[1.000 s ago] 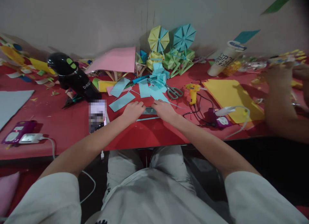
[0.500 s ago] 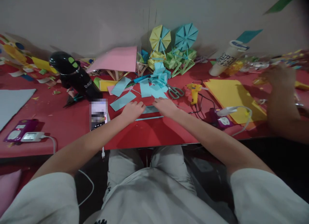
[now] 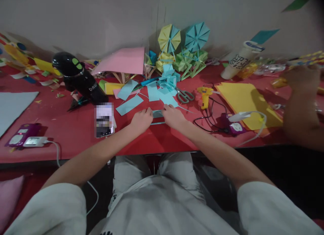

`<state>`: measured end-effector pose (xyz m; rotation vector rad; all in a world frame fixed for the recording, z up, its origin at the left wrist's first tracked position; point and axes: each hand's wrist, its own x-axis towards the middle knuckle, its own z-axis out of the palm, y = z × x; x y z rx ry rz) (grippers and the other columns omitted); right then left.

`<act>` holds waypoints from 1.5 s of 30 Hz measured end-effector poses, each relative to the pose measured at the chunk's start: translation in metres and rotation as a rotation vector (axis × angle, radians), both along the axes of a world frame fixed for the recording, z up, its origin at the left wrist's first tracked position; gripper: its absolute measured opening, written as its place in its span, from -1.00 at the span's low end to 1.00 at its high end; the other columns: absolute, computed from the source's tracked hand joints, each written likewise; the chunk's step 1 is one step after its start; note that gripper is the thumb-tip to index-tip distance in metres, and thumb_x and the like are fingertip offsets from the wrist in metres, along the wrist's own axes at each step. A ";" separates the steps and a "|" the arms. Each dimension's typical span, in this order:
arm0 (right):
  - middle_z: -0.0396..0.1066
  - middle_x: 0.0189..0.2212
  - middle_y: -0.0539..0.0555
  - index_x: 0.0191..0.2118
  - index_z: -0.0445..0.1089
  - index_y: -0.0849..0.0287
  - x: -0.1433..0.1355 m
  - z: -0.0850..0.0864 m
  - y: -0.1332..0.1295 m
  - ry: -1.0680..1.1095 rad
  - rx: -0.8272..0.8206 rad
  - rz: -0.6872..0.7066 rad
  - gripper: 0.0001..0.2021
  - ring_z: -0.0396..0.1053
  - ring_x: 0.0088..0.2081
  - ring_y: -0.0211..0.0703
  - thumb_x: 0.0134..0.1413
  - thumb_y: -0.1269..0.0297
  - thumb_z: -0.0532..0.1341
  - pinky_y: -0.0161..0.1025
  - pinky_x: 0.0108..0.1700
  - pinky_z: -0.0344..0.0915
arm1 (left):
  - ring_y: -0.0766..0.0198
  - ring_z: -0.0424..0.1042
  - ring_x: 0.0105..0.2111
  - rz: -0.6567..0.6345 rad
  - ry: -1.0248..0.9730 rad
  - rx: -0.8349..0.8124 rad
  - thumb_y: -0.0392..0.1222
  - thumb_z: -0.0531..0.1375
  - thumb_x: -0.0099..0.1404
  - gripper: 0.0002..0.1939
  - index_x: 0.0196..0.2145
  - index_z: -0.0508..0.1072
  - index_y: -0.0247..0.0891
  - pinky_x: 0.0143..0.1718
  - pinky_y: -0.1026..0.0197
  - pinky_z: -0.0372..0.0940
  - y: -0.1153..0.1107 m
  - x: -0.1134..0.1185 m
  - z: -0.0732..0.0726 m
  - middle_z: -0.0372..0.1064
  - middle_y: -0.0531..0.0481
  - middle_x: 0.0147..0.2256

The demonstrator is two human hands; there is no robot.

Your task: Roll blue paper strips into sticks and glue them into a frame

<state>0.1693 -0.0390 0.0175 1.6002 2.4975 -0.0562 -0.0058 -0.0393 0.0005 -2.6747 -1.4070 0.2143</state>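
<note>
A strip of blue paper (image 3: 157, 114) lies low over the red table, with a hand at each end. My left hand (image 3: 142, 121) has its fingers closed on the strip's left end. On the right end, the fingers of my right hand (image 3: 173, 116) are curled the same way. Just below, a thin blue paper sliver (image 3: 157, 123) rests on the table between the hands. Cut blue paper pieces (image 3: 130, 105) are scattered beyond them. Scissors (image 3: 185, 95) with grey handles lie beside a yellow glue gun (image 3: 204, 96).
A phone (image 3: 104, 119) and a black bottle (image 3: 83, 81) stand left of my hands. Folded paper fans (image 3: 197, 36) lean at the wall. Yellow sheets (image 3: 249, 105), a purple power strip (image 3: 234, 125) and a pale cup (image 3: 239, 61) are on the right, near another person's arm (image 3: 301, 107).
My hands have moved slightly closer together and down along the blue paper strip. The view has shifted a little; the other person's arm stays at the right.
</note>
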 end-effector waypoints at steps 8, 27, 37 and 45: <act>0.29 0.22 0.43 0.20 0.31 0.50 -0.008 -0.025 -0.012 0.252 0.050 -0.068 -0.56 0.23 0.25 0.13 0.28 0.45 0.00 -0.03 0.30 0.15 | -0.15 -0.05 0.42 0.137 -0.277 -0.136 -0.19 -0.06 0.47 -0.42 0.36 0.10 -0.50 0.37 -0.19 -0.01 -0.015 0.006 -0.020 -0.07 -0.46 0.41; -0.10 0.46 0.27 0.43 0.02 0.35 0.024 -0.036 -0.017 0.319 -0.084 -0.088 -0.41 -0.14 0.47 0.13 0.40 0.21 -0.14 0.22 0.42 -0.13 | -0.11 -0.24 0.46 0.109 -0.285 -0.253 -0.05 -0.10 0.52 -0.35 0.43 -0.02 -0.45 0.42 -0.13 -0.14 -0.010 -0.004 -0.019 -0.28 -0.35 0.46; 0.50 -0.04 0.32 -0.12 0.55 0.33 0.023 -0.017 0.031 0.215 -0.005 -0.026 -0.67 0.40 0.01 0.03 0.30 0.43 0.02 -0.13 0.06 0.29 | 0.00 0.41 0.09 0.015 -0.161 -0.117 -0.47 -0.01 0.36 -0.57 0.02 0.55 -0.32 0.06 0.02 0.33 0.020 0.006 0.009 0.45 -0.25 0.04; 0.58 -0.25 0.11 -0.11 0.56 0.26 0.031 -0.002 0.082 0.301 -0.348 0.048 -0.76 0.47 -0.25 -0.20 0.08 0.42 0.28 -0.34 -0.22 0.29 | 0.09 0.49 -0.05 0.191 -0.302 -0.322 -0.36 0.16 0.28 -0.74 -0.16 0.59 -0.16 -0.20 0.21 0.34 0.048 0.007 0.024 0.55 -0.09 -0.10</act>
